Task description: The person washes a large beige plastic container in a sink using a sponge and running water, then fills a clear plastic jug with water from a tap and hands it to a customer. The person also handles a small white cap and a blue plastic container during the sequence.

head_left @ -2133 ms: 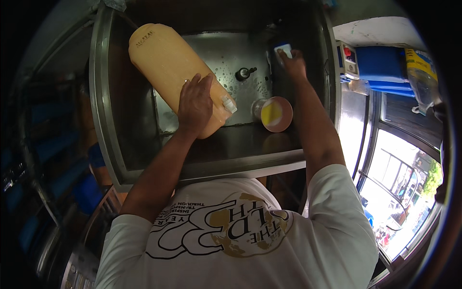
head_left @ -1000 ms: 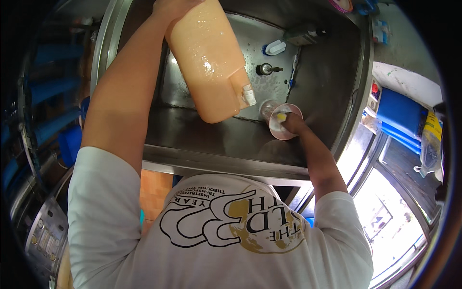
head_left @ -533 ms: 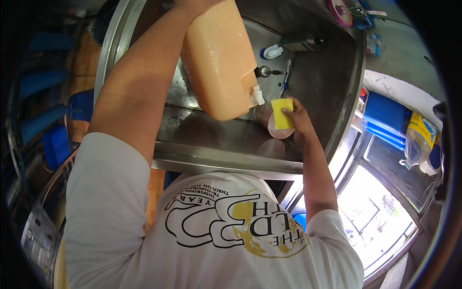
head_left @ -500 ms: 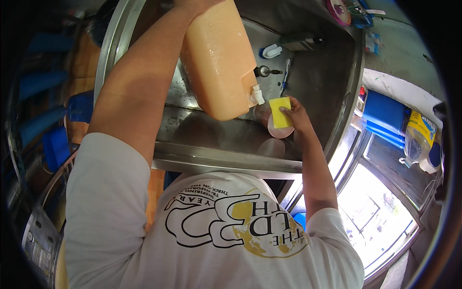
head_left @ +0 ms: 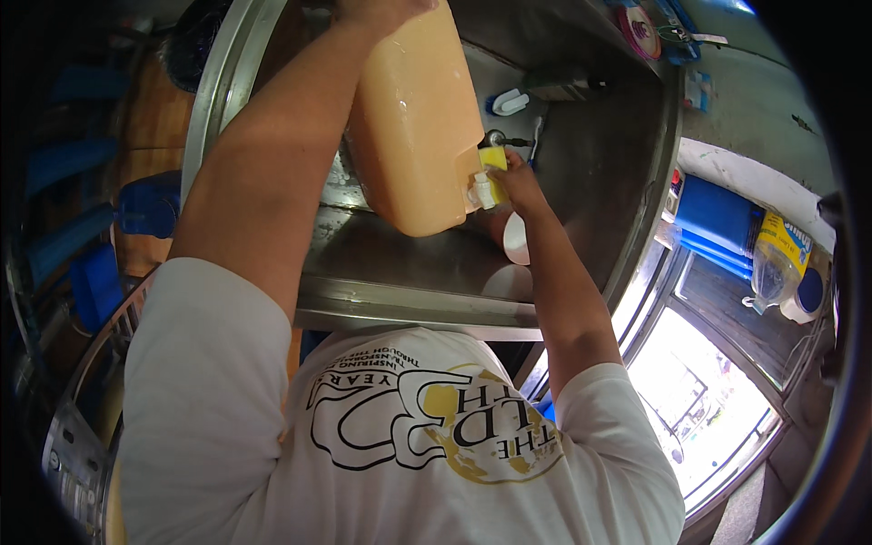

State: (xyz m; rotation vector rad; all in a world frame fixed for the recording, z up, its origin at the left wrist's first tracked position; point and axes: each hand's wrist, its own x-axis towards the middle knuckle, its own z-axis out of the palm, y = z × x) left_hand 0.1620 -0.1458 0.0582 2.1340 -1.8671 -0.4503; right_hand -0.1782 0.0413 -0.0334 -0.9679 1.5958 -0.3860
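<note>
Orange-tan plastic jug (head_left: 420, 118) is in steel sink (head_left: 604, 200), spigot end nearer the body. L hand (head_left: 386, 7) is at jug's far end, partly cut off by frame edge, so can't tell how wide or tight its grip is. R hand (head_left: 515, 180) has fingers closed on yellow sponge (head_left: 493, 158), right up by white spigot (head_left: 482, 193). Pink cup (head_left: 516, 241) just beside R forearm, partly hidden. White-backed brush (head_left: 511, 102) w/ blue bristles farther back, nr. dark bottle (head_left: 559, 86).
</note>
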